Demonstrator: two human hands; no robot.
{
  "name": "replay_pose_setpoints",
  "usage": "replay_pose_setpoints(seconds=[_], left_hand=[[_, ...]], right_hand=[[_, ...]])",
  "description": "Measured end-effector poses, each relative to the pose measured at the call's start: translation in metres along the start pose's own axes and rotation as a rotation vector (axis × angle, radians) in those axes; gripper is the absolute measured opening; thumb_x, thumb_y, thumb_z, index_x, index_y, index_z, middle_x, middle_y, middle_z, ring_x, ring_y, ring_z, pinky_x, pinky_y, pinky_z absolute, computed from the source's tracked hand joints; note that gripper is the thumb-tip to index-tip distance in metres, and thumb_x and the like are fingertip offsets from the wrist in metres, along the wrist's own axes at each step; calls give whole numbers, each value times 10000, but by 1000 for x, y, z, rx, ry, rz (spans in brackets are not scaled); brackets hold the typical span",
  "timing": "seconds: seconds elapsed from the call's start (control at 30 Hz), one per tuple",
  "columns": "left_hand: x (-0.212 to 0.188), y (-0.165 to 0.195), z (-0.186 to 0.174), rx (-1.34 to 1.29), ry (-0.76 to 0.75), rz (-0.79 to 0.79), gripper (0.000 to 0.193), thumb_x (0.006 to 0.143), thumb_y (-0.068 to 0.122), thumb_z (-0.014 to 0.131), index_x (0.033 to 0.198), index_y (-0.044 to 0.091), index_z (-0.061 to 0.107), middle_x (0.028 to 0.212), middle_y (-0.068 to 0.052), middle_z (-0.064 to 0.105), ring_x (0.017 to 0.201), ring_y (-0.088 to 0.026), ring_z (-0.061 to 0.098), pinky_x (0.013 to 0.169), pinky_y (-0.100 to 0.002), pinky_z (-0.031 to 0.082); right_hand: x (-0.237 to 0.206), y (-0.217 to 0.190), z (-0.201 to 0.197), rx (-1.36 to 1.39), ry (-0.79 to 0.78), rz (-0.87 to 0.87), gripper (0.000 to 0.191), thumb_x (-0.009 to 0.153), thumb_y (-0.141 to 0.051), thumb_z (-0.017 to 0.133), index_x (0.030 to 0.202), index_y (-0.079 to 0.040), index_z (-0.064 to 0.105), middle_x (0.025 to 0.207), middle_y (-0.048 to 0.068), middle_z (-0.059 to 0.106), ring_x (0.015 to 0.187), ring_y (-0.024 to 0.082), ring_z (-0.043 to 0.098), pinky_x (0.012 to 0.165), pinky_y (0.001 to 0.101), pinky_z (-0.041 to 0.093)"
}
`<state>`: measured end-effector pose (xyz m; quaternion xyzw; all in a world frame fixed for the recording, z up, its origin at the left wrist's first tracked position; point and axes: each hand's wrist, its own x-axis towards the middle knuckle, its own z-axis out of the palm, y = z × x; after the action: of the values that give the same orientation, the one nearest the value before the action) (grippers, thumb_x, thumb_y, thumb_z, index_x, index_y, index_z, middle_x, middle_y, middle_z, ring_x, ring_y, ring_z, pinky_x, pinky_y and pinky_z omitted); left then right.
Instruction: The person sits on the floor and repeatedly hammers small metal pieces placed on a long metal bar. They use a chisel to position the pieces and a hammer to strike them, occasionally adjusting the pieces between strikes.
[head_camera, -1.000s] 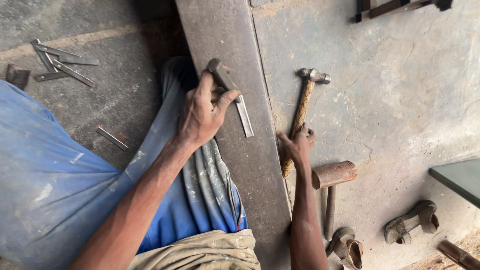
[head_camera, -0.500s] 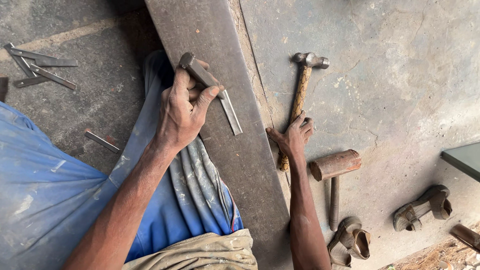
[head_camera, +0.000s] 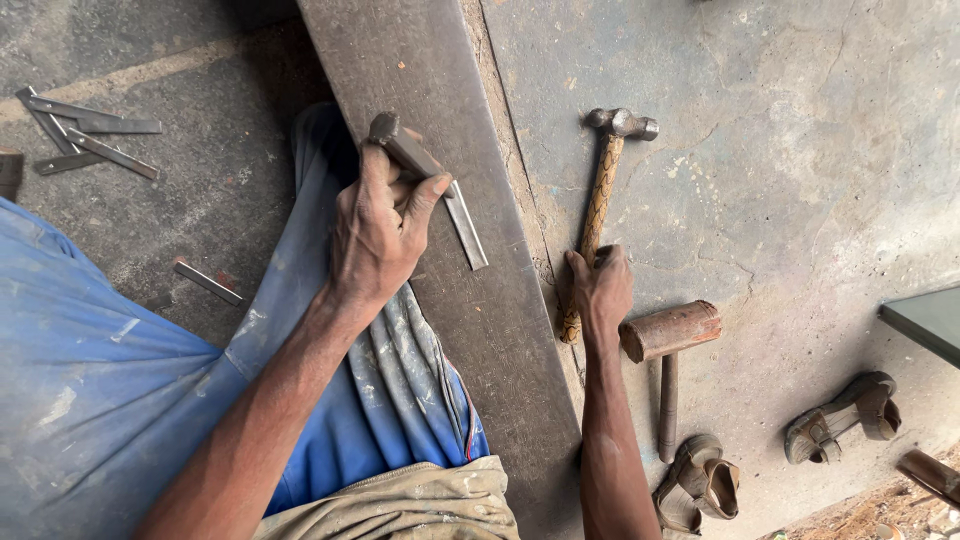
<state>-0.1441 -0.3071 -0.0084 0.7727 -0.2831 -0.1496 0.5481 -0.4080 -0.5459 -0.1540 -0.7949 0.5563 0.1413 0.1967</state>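
A rough, stained concrete floor (head_camera: 800, 150) fills the frame, and a long dark steel bar (head_camera: 440, 90) runs across it from the upper middle down to the lower middle, serving as the working surface in place of a desk. The person sits beside it, with a blue-clad leg (head_camera: 120, 400) filling the lower left.

The left hand (head_camera: 375, 235) is closed around a chisel-like steel tool (head_camera: 405, 150), its blunt head sticking up above the fingers. Just below the hand, a narrow flat metal strip (head_camera: 466, 228) lies on the bar; the tool seems to bear on it or near it, though the fingers hide the contact point. Held this way, the tool stands steady over the solid bar, which backs the strip from beneath.

The right hand (head_camera: 603, 290) lies on the floor right of the bar, fingers curled narrowly over the lower wooden handle of a ball-peen hammer (head_camera: 605, 190); the hammer rests flat on the concrete, head toward the top of the frame. Just beside this hand lies a wooden mallet (head_camera: 668, 335), within easy reach.

More cut metal strips (head_camera: 85, 135) sit at the upper left, a single one (head_camera: 208, 282) nearer the leg. Worn sandals (head_camera: 840, 420) lie at the lower right.
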Motion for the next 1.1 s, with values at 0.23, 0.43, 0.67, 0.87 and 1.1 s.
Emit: replay_pose_setpoints(seconds=[0.23, 0.43, 0.67, 0.87, 1.1], left_hand=[[3, 7, -3, -4, -41, 46, 402, 1118, 283, 552, 1369, -9, 440, 961, -155, 729, 874, -263, 794, 677, -331, 676], [10, 6, -9, -60, -67, 54, 429, 1115, 286, 561, 1372, -28, 423, 980, -177, 731, 919, -287, 793, 727, -359, 683], [9, -2, -7, -67, -92, 43, 458, 1110, 290, 559, 1393, -34, 400, 995, -198, 726, 936, -308, 792, 733, -363, 695], [4, -10, -3, 56, -79, 185, 448, 1122, 291, 534, 1419, -18, 403, 1026, -213, 703, 876, -295, 787, 638, -300, 694], [1, -10, 3, 284, -40, 479, 345, 1150, 211, 481, 1417, -3, 437, 1101, -222, 701, 855, -278, 771, 663, -280, 676]], right_hand=[[9, 11, 8, 30, -38, 79, 510, 913, -548, 707, 1011, -55, 619, 733, 70, 630, 563, 176, 531, 511, 389, 463], [15, 21, 14, -12, -5, 52, 564, 938, -564, 712, 992, -5, 653, 741, 91, 616, 599, 179, 516, 550, 389, 469], [18, 28, 20, -26, -12, 32, 540, 956, -551, 670, 1040, -18, 655, 724, 81, 609, 585, 173, 521, 548, 377, 466], [-1, 7, -8, 292, -32, 163, 434, 972, -460, 600, 1068, -37, 614, 704, 30, 601, 536, 130, 514, 446, 304, 451], [-93, -35, -122, 672, -229, 59, 351, 964, -408, 667, 921, -72, 572, 657, -5, 555, 487, 96, 503, 403, 282, 457]])
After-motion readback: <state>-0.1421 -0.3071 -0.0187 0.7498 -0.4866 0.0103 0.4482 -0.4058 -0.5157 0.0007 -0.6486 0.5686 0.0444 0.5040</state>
